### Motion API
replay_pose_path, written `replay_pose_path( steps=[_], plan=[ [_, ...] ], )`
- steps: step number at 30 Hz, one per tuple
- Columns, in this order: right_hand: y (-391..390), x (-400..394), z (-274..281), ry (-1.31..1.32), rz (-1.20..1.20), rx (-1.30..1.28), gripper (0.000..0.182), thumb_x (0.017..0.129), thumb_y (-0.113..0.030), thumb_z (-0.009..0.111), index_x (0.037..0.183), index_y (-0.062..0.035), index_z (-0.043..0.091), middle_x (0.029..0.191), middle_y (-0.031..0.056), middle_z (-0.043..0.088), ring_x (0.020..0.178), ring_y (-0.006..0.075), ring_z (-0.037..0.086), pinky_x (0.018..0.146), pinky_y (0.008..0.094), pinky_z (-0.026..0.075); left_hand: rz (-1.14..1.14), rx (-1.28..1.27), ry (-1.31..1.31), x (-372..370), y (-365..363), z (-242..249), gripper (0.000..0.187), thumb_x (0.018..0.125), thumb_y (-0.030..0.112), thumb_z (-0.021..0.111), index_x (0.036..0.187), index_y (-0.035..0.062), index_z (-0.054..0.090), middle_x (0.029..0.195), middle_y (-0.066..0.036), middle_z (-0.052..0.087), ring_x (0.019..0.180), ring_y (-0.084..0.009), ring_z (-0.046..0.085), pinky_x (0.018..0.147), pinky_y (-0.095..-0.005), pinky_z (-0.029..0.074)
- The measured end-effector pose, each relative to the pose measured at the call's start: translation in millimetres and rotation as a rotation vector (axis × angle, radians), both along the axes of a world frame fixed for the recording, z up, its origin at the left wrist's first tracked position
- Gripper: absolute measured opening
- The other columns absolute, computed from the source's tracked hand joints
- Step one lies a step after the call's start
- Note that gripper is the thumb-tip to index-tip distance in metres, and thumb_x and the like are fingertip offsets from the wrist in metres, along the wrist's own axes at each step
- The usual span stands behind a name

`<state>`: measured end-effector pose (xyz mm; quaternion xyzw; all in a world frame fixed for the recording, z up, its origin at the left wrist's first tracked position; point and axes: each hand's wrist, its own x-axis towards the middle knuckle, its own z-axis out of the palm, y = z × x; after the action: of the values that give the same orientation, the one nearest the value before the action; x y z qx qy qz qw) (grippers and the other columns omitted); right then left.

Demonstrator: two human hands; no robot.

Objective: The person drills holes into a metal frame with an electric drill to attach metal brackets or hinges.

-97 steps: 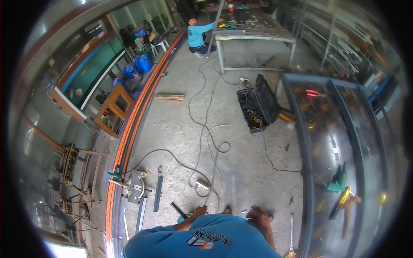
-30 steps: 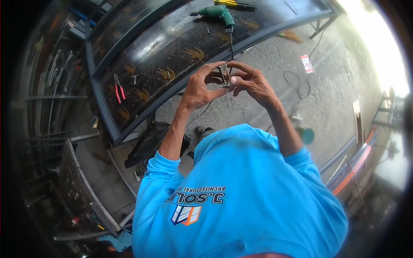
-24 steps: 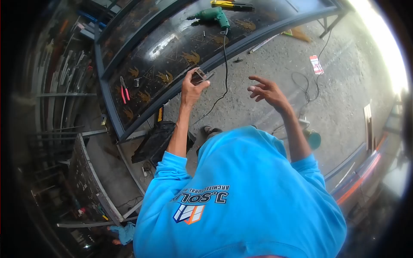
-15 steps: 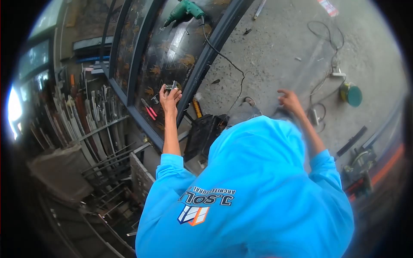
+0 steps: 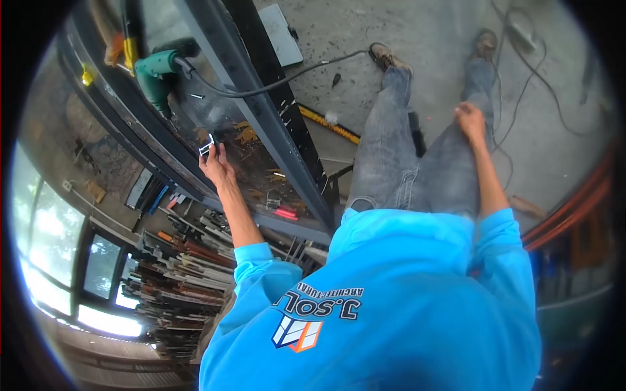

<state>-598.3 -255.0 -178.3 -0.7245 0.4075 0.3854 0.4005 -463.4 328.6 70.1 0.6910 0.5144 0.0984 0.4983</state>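
Observation:
My left hand (image 5: 218,164) is closed on a small silvery metal bracket (image 5: 207,147), held over the dark, shiny panel set within the grey metal frame (image 5: 261,111). A green power drill (image 5: 155,77) lies on the frame beyond the hand, its black cable (image 5: 280,83) running across to the right. Pink-handled pliers (image 5: 285,214) and another small metal bracket (image 5: 270,203) are on the panel nearer my body. My right hand (image 5: 471,121) is beside my right thigh, its fingers curled; whether anything is inside them is hidden.
A yellow and black level (image 5: 329,124) lies beside the frame, with a light grey flat case (image 5: 280,36) farther off. Cables (image 5: 548,75) cross the floor at the right. Long metal profiles (image 5: 182,280) are stacked at the lower left. A person's hand (image 5: 115,51) shows at upper left.
The view has turned, and my legs and shoes now show. My left hand has moved along the panel with the bracket. My right hand has come in to my thigh, its fingers more curled.

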Motion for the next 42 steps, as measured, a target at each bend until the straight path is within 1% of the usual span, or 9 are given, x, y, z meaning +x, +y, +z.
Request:
replay_pose_path(
  steps=[2,7,10,15,23,31,33,36,42],
  plan=[
    [15,-28,2,-0.039,0.231,-0.108,0.037,0.082,-0.024,0.065,0.115,-0.0079,0.063,0.087,0.0097,0.068,0.077,0.0209,0.065,0.069,0.0329,0.051,-0.044,0.114,0.006,0,9,-7,0.041,0.084,-0.004,0.063,0.117,-0.0015,0.038,0.098,-0.012,0.058,0.081,-0.0188,0.06,0.072,-0.0327,0.058],
    [30,-54,-36,0.132,-0.336,0.196,0.041,0.08,-0.026,0.064,0.118,-0.0088,0.062,0.091,0.0118,0.069,0.086,0.0281,0.065,0.079,0.0366,0.047,-0.096,0.486,0.023,-6,-40,-32,0.054,0.085,0.007,0.067,0.122,0.0032,0.028,0.096,-0.015,0.058,0.078,-0.0203,0.06,0.061,-0.0304,0.051],
    [22,-53,-20,0.043,0.121,0.203,0.04,0.08,-0.022,0.066,0.116,-0.0055,0.062,0.079,0.0099,0.066,0.076,0.0162,0.063,0.07,0.0306,0.047,-0.276,0.945,0.218,-13,-30,-47,0.054,0.089,0.014,0.063,0.127,0.0016,0.026,0.095,-0.016,0.058,0.079,-0.0232,0.06,0.066,-0.0345,0.05],
    [-16,-76,-30,0.085,-0.349,0.268,0.036,0.088,-0.022,0.062,0.12,-0.0053,0.059,0.078,0.0019,0.061,0.072,0.0099,0.056,0.054,0.0234,0.043,-0.352,0.955,0.267,-9,-34,-54,0.054,0.09,0.016,0.062,0.127,0.0011,0.026,0.096,-0.016,0.058,0.08,-0.0238,0.06,0.067,-0.0348,0.05],
    [-37,-101,-36,0.126,-0.456,0.278,0.038,0.089,-0.02,0.063,0.121,-0.002,0.056,0.078,0.0029,0.061,0.068,0.0078,0.056,0.051,0.0202,0.043,-0.232,1.033,0.283,-6,-45,-53,0.055,0.091,0.02,0.061,0.129,0.0004,0.025,0.097,-0.017,0.058,0.082,-0.0248,0.06,0.07,-0.0353,0.05],
    [-29,-100,-50,0.048,-0.337,0.223,0.033,0.09,-0.019,0.062,0.118,-0.0019,0.057,0.079,0.004,0.061,0.064,0.0088,0.057,0.047,0.0214,0.044,-0.198,0.92,0.105,-2,-57,-57,0.06,0.093,0.027,0.057,0.134,-0.0016,0.023,0.104,-0.02,0.056,0.09,-0.0267,0.058,0.078,-0.0361,0.048],
    [-23,-93,-49,0.023,-0.246,0.211,0.032,0.089,-0.017,0.062,0.117,-0.0016,0.057,0.08,0.0045,0.062,0.063,0.0093,0.057,0.047,0.0225,0.045,-0.277,1.053,0.093,-4,-55,-63,0.06,0.094,0.025,0.055,0.135,-0.005,0.022,0.122,-0.026,0.042,0.112,-0.0332,0.046,0.099,-0.0442,0.034],
    [-10,-65,-42,-0.002,-0.062,0.167,0.033,0.088,-0.016,0.061,0.118,-0.0019,0.056,0.081,0.0058,0.062,0.062,0.011,0.058,0.048,0.0237,0.047,-0.347,1.018,0.019,1,-61,-61,0.061,0.092,0.018,0.057,0.136,-0.007,0.023,0.132,-0.028,0.033,0.123,-0.0401,0.035,0.105,-0.0463,0.027],
    [91,41,79,-0.246,0.123,0.349,0.036,0.087,-0.019,0.063,0.118,-0.0014,0.055,0.084,0.0067,0.061,0.065,0.0129,0.059,0.051,0.0236,0.046,-0.313,0.802,-0.051,-13,12,-41,0.06,0.083,0.032,0.072,0.128,0.0062,0.043,0.118,-0.02,0.055,0.108,-0.0317,0.056,0.093,-0.0414,0.045]
  ],
)
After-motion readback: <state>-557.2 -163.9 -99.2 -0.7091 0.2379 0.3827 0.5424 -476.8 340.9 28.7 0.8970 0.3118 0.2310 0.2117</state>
